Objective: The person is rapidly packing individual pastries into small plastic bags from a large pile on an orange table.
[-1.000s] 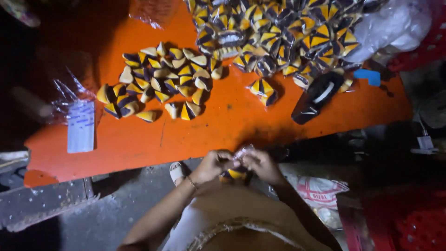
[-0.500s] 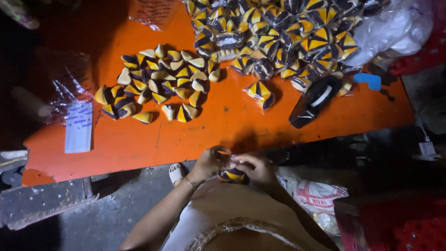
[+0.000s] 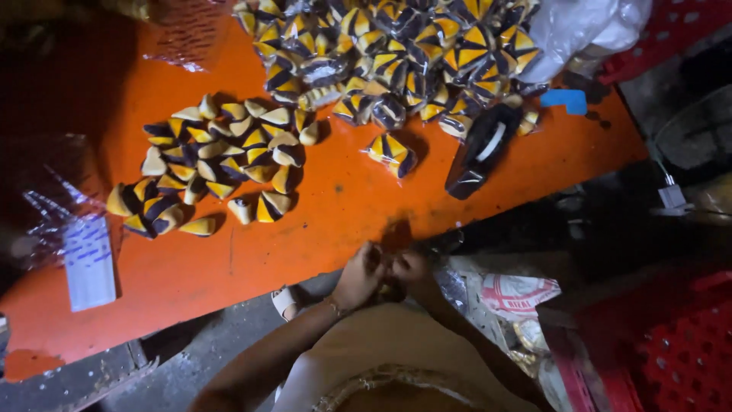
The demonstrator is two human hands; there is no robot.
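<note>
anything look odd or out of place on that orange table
One wrapped yellow-and-black piece lies alone on the orange table, apart from the wrapped heap and the unwrapped pile. A black dispenser-like object juts over the table's near edge. Nothing looks spilled or broken.

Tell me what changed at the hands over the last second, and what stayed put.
Both hands, left hand and right hand, closed tighter together at the orange table edge; the small yellow piece seen between them earlier is now hidden. The loose cone pieces, wrapped pile and black tool stayed.
</note>
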